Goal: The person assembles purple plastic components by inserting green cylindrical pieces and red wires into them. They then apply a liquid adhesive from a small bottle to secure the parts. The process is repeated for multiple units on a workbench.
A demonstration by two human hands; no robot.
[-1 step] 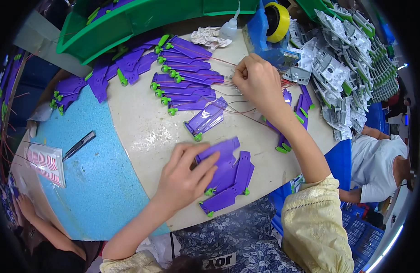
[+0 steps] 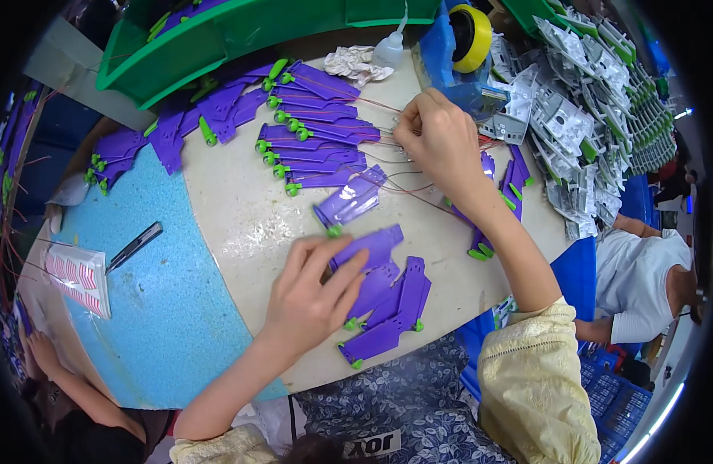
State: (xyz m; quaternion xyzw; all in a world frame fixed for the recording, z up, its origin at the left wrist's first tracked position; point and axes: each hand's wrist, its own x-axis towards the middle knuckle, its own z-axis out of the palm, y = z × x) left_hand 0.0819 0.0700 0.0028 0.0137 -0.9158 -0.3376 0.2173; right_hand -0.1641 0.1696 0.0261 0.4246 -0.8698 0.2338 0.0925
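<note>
My left hand (image 2: 306, 290) is closed on a flat purple plastic part (image 2: 378, 244) above the near part of the table. Under and beside it lie more purple parts (image 2: 403, 305) with green knobs. Farther up, my right hand (image 2: 440, 139) is pinched near thin reddish wires (image 2: 418, 189); whatever its fingertips hold is too small to name. Between the hands lies a purple part under shiny clear film (image 2: 352, 199), wires running from its end. A row of similar purple parts (image 2: 318, 139) with green knobs lies left of my right hand.
At the back stand a green bin (image 2: 240, 46) and a blue tape dispenser (image 2: 449, 62) with yellow tape. Grey-white plastic parts (image 2: 573, 116) are heaped on the right. A box cutter (image 2: 136, 243) lies on the blue mat (image 2: 163, 309). Other people sit at both sides.
My left hand and the purple part in it have shifted slightly up and left. The film-covered part has moved a little. My right hand stays nearly still.
</note>
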